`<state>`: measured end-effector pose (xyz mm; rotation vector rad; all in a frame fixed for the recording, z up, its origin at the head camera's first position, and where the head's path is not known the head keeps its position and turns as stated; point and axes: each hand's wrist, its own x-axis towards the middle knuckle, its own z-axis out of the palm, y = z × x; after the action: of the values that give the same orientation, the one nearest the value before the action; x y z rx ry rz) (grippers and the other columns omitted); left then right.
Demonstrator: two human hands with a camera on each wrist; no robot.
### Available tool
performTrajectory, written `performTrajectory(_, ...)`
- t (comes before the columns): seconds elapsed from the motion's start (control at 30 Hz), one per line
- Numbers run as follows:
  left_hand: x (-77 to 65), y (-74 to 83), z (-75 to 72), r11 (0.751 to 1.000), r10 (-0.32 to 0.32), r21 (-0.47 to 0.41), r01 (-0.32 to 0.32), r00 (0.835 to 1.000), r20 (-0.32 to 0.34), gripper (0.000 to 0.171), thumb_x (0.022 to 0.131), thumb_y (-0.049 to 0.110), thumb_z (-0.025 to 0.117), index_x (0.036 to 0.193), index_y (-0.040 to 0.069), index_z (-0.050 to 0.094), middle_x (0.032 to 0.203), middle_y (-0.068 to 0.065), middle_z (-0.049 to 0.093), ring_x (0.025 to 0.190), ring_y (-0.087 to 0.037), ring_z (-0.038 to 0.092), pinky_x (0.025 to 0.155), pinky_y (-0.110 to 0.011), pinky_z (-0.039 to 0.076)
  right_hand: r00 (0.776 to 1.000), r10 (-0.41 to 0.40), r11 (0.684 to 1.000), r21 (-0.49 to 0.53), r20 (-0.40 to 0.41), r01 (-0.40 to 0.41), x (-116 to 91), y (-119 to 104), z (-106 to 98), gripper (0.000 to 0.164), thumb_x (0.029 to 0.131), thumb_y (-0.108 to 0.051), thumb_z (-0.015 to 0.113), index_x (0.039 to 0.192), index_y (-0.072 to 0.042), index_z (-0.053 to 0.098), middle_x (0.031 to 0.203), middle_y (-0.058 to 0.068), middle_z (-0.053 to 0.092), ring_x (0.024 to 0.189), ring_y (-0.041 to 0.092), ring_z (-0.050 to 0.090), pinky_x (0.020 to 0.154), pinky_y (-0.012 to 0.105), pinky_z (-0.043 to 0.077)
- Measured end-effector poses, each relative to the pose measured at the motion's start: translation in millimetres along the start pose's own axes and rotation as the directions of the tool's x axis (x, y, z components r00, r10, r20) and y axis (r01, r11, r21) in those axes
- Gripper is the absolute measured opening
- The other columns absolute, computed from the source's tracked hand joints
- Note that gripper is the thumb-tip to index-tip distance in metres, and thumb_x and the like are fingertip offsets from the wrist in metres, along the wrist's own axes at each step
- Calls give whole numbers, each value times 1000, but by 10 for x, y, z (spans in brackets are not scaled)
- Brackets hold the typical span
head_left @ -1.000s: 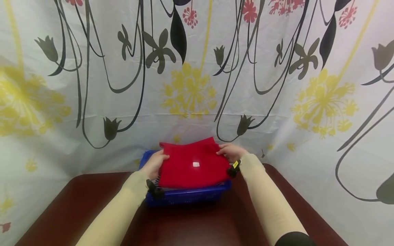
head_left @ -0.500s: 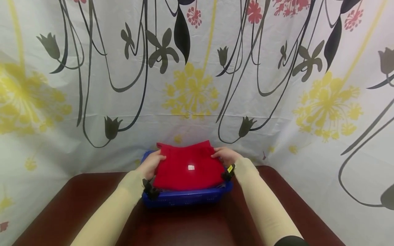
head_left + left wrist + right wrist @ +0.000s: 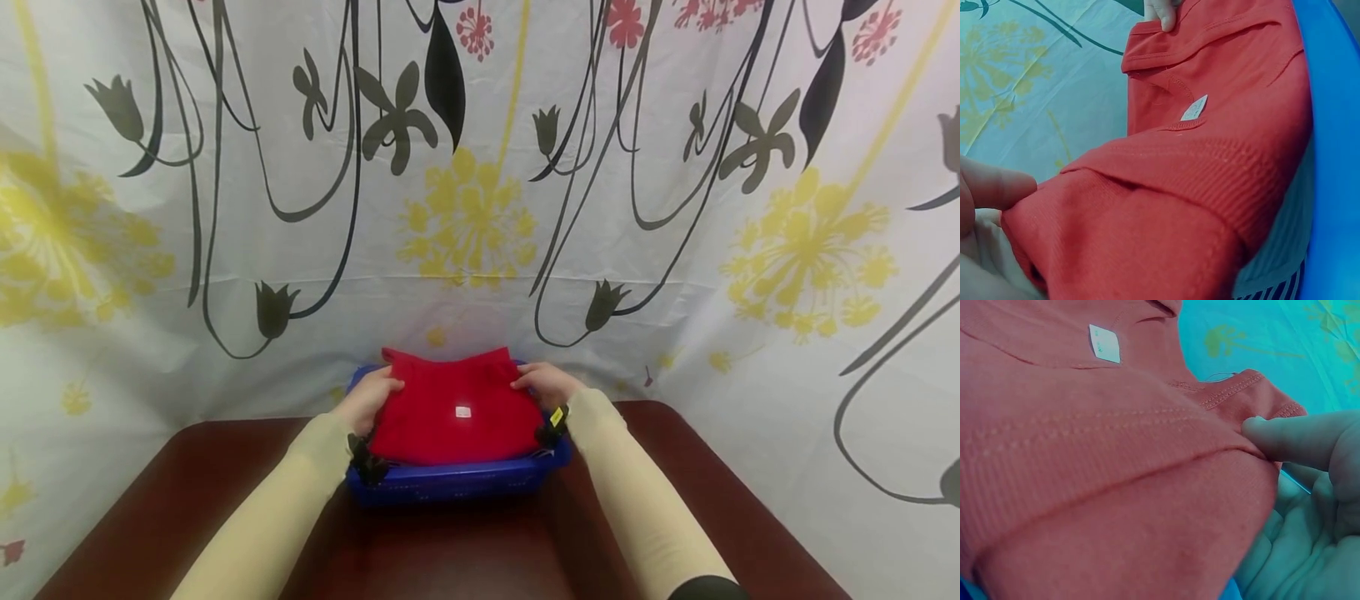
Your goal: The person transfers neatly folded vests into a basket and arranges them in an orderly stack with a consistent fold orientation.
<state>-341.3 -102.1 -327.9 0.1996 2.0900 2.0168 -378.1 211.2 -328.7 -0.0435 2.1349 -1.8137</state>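
Note:
A folded red garment (image 3: 450,433) with ribbed, stitched bands and a small white label (image 3: 462,412) lies over the blue basket (image 3: 457,483). My left hand (image 3: 369,400) pinches its left side, thumb on top, as the left wrist view shows with the cloth (image 3: 1147,231) bunched near the fingers. On the opposite side my right hand (image 3: 551,385) grips the other edge; in the right wrist view the thumb (image 3: 1297,440) presses the cloth from above while the fingers lie beneath. Striped fabric (image 3: 1272,281) shows under the garment, inside the basket.
The basket stands on a dark reddish-brown table (image 3: 465,550), close to its far edge. Behind it hangs a white curtain (image 3: 480,233) printed with flowers and stems. A dark device (image 3: 367,458) is strapped to the left wrist, another (image 3: 551,427) to the right.
Both hands have brought the red garment slightly left and down onto the basket, and it now lies a little lower. Both hands keep their hold.

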Motion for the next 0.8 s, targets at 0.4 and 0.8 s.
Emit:
performTrajectory(0.4, 19, -19, -25, 996, -4, 85, 4, 1000, 1, 44, 100, 5, 37, 143, -1, 39, 97, -8, 62, 75, -14, 59, 67, -29, 50, 1000, 21, 1000, -18, 1, -21, -13, 33, 83, 62, 97, 2, 48, 152, 3, 18, 154, 22, 24, 130, 36, 40, 102, 47, 42)
performTrajectory(0.8, 43, -89, -31, 991, -11, 130, 12, 1000, -9, 47, 100, 6, 39, 146, -3, 35, 109, -12, 60, 84, -16, 59, 76, -30, 49, 1000, 2, 998, -58, -30, -4, -14, 107, 138, 61, 95, 4, 49, 149, 6, 22, 156, 22, 20, 134, 36, 34, 104, 47, 39)
